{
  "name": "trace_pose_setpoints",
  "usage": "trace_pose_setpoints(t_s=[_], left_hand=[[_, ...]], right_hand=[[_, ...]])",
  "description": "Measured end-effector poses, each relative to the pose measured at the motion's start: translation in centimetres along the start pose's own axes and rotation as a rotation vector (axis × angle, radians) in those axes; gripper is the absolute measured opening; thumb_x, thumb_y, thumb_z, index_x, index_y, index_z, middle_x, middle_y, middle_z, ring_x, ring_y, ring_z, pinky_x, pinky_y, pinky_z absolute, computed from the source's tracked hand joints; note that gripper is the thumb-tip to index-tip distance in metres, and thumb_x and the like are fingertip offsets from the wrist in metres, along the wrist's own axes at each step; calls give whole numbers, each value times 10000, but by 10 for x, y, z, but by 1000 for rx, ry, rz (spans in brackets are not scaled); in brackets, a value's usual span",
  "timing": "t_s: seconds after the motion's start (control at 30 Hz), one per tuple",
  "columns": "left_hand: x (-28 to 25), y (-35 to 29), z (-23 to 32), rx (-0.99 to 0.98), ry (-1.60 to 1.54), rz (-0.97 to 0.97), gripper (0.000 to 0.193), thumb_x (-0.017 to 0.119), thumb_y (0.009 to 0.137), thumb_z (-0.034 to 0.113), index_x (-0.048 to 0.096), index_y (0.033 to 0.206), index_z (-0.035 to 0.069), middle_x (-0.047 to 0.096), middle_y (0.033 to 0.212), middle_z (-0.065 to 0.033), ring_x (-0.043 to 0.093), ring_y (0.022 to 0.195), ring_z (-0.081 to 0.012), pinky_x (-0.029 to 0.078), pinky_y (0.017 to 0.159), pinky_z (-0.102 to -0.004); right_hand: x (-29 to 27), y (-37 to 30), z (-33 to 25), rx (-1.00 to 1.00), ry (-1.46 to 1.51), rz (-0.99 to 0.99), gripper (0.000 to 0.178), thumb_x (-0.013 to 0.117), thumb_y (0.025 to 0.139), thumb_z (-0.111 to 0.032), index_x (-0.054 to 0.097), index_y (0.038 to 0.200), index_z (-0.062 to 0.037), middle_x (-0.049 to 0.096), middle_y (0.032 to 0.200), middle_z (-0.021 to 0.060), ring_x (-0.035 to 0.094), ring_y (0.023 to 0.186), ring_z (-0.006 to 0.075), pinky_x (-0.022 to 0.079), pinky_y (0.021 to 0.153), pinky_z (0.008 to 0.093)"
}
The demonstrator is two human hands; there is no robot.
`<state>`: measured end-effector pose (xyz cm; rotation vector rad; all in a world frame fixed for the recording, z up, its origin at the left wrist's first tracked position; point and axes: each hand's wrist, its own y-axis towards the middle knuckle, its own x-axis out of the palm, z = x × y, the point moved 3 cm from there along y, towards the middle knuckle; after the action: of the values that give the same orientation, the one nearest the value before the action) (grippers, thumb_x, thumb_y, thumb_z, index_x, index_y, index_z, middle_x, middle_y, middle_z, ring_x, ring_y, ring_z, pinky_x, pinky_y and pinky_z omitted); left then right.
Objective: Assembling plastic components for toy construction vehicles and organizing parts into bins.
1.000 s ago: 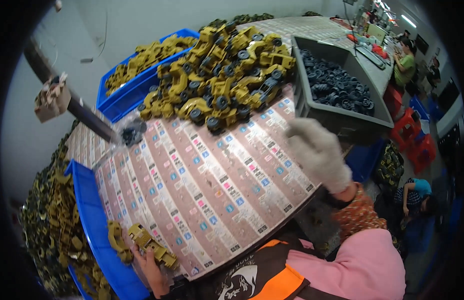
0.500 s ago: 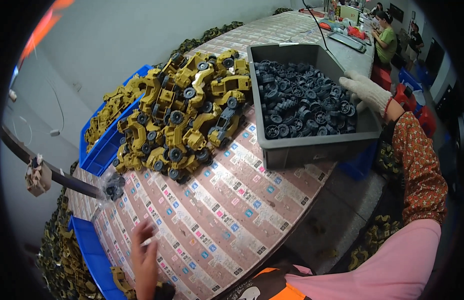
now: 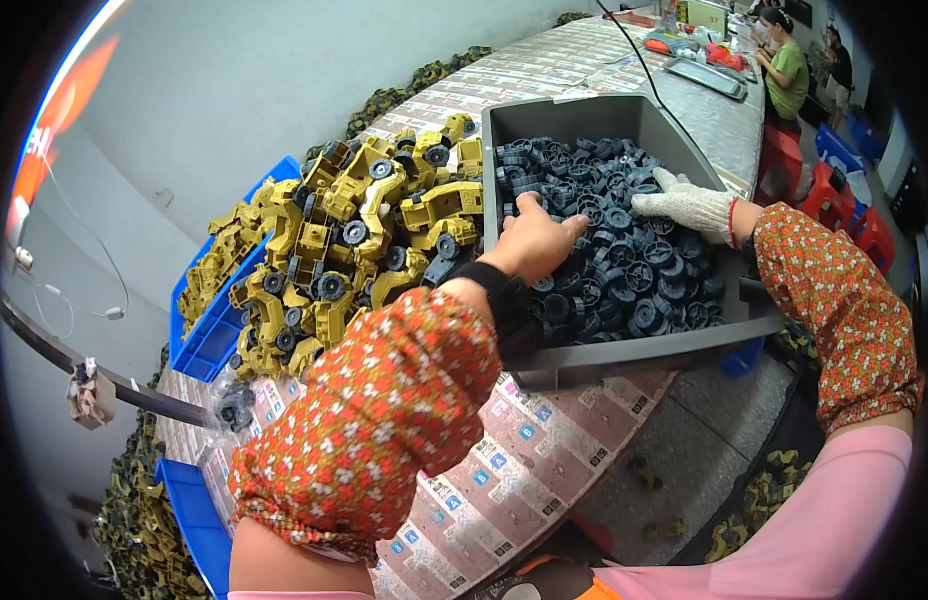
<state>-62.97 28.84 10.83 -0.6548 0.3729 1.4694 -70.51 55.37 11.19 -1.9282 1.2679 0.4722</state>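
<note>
Both hands in the grey bin (image 3: 584,118) of dark grey toy wheels (image 3: 624,270) on the worktop (image 3: 544,470). Left hand (image 3: 537,238) bare, palm down on the wheels at the bin's left side, fingers curled into the pile; possibly gripping a wheel or two, cannot tell from this angle. Right hand (image 3: 689,203) in a white knit glove, resting on the wheels further back, fingers spread flat, apart from the left hand. Both forearms in orange floral sleeves. Heap of yellow toy trucks (image 3: 354,250) just beside the bin's left wall, spilling onto a blue tray (image 3: 209,340). Worktop covered in printed sheets. Second blue tray (image 3: 194,510) at lower left. Another person in a green shirt (image 3: 787,70) seated at far right.
</note>
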Motion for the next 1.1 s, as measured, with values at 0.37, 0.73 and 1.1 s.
trace_pose_setpoints(t_s=[0.37, 0.73, 1.1], left_hand=[[20, 45, -1, -129, 361, -170, 965, 694, 881, 739, 379, 1623, 209, 189, 1631, -306, 417, 1410, -588, 356, 1189, -614], [21, 13, 14, -379, -118, -152, 904, 609, 968, 703, 259, 1661, 240, 381, 1533, -189, 492, 1349, -363, 580, 880, -558], [1, -1, 53, -54, -612, -194, 547, 603, 1027, 598, 497, 1408, 220, 575, 1286, -43, 556, 1180, -212, 564, 828, -474]], right_hand=[[54, -14, -25, -71, 375, -275, 1401, 874, 790, -541, -37, 1657, 78, 240, 1695, 287, 224, 1577, 331, 219, 1265, 429], [65, -17, -41, 66, 798, -424, 699, 781, 925, -178, 387, 1502, -146, 672, 1220, 63, 702, 1009, 172, 614, 824, 398], [46, -19, -64, -297, 817, -503, 456, 730, 896, -251, 615, 1317, -118, 764, 997, 71, 770, 761, 224, 655, 614, 509]])
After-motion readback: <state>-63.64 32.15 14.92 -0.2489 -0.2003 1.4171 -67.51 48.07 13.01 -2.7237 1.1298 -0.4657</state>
